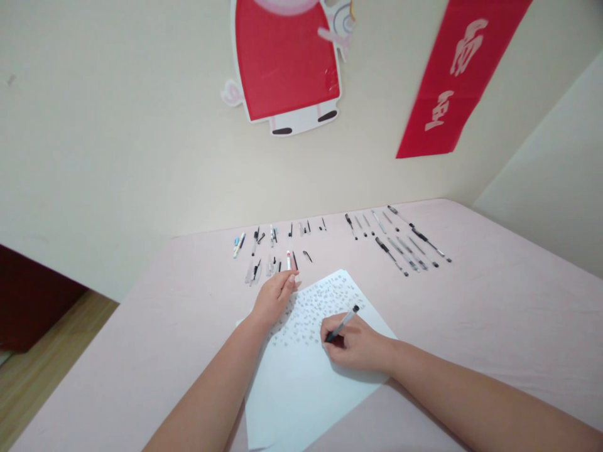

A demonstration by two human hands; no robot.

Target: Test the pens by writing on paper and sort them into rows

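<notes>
My right hand (355,345) is closed around a pen (347,318) with a clear barrel and dark ends. The pen leans over a sheet of white paper (301,395), its lower end by my fingertips. Rows of small dark marks cover the upper part of the sheet. At the paper's upper left edge, my left hand (277,296) has its fingers curled and pressed together. Whatever is between them, if anything, is too small to make out. Just beyond those fingers lies a white pen with a red band (289,258).
Pen parts and caps (257,237) lie in loose groups beyond my left hand. Several clear and black pens (391,256) are spread at the back right of the pink-covered table (494,301). Behind stands a wall with a red cartoon cutout (287,59) and a red banner (455,81).
</notes>
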